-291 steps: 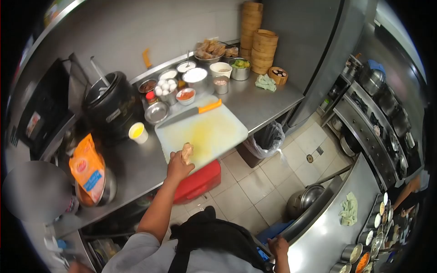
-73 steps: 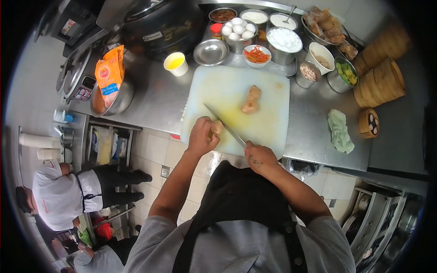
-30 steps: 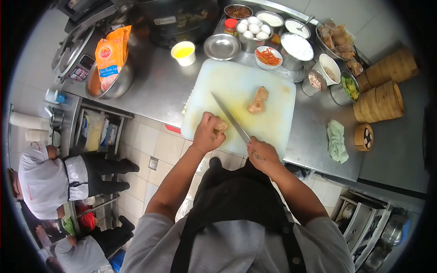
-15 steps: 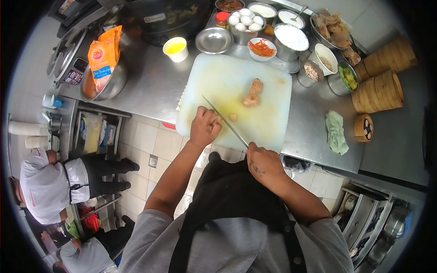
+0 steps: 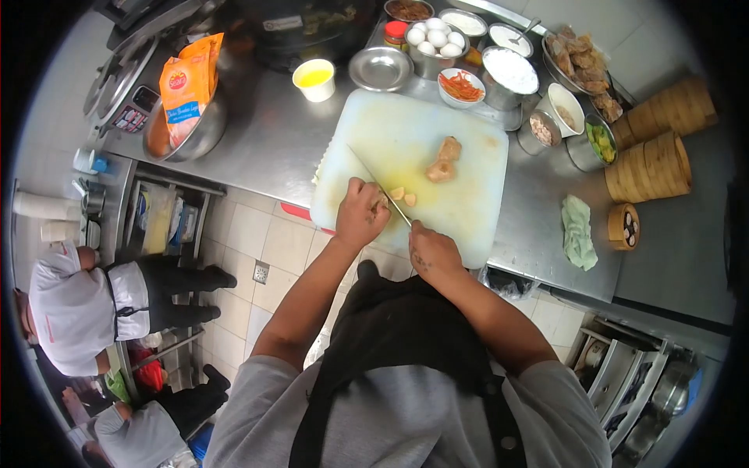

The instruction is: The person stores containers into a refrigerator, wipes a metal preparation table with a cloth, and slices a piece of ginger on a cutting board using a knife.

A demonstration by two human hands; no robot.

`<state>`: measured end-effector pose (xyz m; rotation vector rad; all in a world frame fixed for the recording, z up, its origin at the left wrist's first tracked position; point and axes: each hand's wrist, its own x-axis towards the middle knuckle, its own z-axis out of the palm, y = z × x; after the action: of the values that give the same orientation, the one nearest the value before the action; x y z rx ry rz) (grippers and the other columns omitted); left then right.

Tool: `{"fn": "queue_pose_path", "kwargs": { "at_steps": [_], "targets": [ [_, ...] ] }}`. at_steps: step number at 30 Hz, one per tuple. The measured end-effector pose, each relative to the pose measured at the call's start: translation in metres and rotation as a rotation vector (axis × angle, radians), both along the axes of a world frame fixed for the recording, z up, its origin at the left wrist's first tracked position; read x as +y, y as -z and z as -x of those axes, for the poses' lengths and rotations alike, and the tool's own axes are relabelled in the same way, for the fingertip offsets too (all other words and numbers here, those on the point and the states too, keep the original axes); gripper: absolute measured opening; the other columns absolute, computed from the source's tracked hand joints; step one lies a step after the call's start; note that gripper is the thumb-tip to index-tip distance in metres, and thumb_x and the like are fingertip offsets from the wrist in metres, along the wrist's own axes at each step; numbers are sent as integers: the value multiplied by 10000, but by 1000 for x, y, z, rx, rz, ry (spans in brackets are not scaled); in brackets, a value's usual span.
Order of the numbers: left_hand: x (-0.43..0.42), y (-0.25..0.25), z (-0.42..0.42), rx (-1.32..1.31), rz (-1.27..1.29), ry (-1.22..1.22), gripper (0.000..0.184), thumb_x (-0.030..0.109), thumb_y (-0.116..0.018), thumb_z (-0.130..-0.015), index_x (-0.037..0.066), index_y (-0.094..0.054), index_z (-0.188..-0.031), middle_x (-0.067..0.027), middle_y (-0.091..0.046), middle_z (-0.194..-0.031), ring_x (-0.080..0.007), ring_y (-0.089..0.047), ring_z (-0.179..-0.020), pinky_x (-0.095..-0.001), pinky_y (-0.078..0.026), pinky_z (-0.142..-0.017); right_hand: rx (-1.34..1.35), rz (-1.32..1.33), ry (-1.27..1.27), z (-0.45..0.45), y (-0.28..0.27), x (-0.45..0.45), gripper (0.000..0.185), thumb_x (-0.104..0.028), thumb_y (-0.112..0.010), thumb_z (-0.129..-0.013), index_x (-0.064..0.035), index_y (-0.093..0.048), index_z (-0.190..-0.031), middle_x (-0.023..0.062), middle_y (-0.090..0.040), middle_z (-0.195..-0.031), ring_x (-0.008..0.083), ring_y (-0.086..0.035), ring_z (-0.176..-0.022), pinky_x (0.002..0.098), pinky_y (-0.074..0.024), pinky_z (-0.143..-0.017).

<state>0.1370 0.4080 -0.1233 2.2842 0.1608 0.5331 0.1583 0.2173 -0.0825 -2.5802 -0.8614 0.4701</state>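
Observation:
My right hand (image 5: 434, 251) is closed round the handle of a long kitchen knife (image 5: 373, 178), whose blade slants up and left across the white cutting board (image 5: 480, 218). Curled beside the blade, my left hand (image 5: 363, 212) pins down a pale piece of food, mostly hidden under the fingers. Just right of the blade lie two small cut pieces (image 5: 404, 196). Farther up the board rest larger pinkish-brown chunks (image 5: 442, 164); I cannot make out what food they are. A yellowish wet stain spreads over the board's middle.
Behind the board stand a steel dish (image 5: 381, 70), a cup of yellow liquid (image 5: 314, 80), a bowl of eggs (image 5: 435, 39) and a bowl of red strips (image 5: 461, 87). A green cloth (image 5: 578, 234) and bamboo steamers (image 5: 651, 168) are at right. Two people (image 5: 78, 304) stand at left.
A second small piece now lies right of the blade. My right hand has shifted slightly left, and my left hand slightly right. The view has moved a little.

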Motion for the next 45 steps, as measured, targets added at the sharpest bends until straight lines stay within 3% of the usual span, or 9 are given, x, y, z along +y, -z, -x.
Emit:
{"fn": "queue_pose_path", "kwargs": {
  "at_steps": [7, 9, 19, 25, 27, 28, 30, 36, 45],
  "targets": [
    [12, -3, 3, 55, -7, 80, 328, 106, -740, -757, 35, -566, -1026, -133, -591, -992, -293, -650, -840, -375, -535, -697, 249, 12, 126, -19, -8, -43, 284, -280, -462, -986, -19, -565, -1030, 248, -673, -859, 458, -643, -828, 528, -500, -771],
    [15, 1, -7, 183, 735, -43, 347, 100, -777, -766, 14, -569, -1030, -88, -649, -922, -178, -657, -805, -302, -534, -699, 227, 1, 164, -21, -17, -51, 290, -286, -466, -986, -15, -564, -1018, 254, -671, -864, 461, -641, -831, 531, -497, -774],
    [16, 5, 4, 274, 642, -48, 323, 64, -788, -725, -4, -612, -987, -48, -653, -875, -119, -621, -758, -258, -516, -687, 99, -162, 244, -1, -24, -68, 298, -284, -537, -957, -17, -546, -1088, 239, -682, -946, 454, -650, -871, 519, -508, -777],
    [-4, -5, 12, 77, 50, -7, 325, -9, -711, -763, 27, -579, -1057, -63, -637, -935, -162, -628, -808, -288, -530, -701, 178, -338, 264, 6, -24, -79, 347, -261, -597, -938, -101, -469, -1218, 210, -682, -962, 429, -658, -896, 486, -512, -785],
    [-7, -5, 6, 117, 871, -181, 245, 89, -665, -845, 77, -561, -1066, -56, -630, -949, -175, -608, -752, -296, -502, -622, 202, -323, 266, 7, -23, -84, 340, -269, -590, -945, -112, -473, -1223, 203, -684, -966, 420, -661, -899, 478, -513, -791],
    [-7, -5, 5, 111, 868, -185, 245, 89, -665, -845, 77, -561, -1066, -56, -630, -949, -175, -608, -752, -296, -502, -622, 232, -306, 270, 9, -22, -85, 333, -278, -583, -953, -124, -477, -1228, 196, -685, -971, 410, -664, -903, 469, -514, -797],
    [-11, -24, 4, 16, 1369, -187, 227, 312, -596, -957, 116, -535, -1055, -48, -618, -934, -159, -567, -672, -277, -435, -534, 242, -315, 259, 13, -30, -87, 347, -279, -579, -958, -125, -473, -1251, 187, -689, -976, 402, -667, -906, 465, -514, -803],
    [-26, -37, -9, -66, 1664, -405, 426, 538, -363, -1031, 137, -507, -1010, -14, -546, -809, -124, -505, -620, -249, -355, -474, 230, -297, 211, 26, -34, -92, 405, -261, -586, -960, -115, -472, -1320, 166, -692, -1008, 383, -673, -918, 458, -515, -811],
    [-25, -34, -22, -159, 1517, -369, 374, 474, -368, -1040, 155, -519, -915, 20, -514, -732, -104, -448, -552, -268, -305, -456, 5, -326, 43, 37, -43, -105, 423, -236, -638, -926, -98, -517, -1307, 189, -678, -1039, 380, -674, -905, 453, -535, -784]
  ]
}}
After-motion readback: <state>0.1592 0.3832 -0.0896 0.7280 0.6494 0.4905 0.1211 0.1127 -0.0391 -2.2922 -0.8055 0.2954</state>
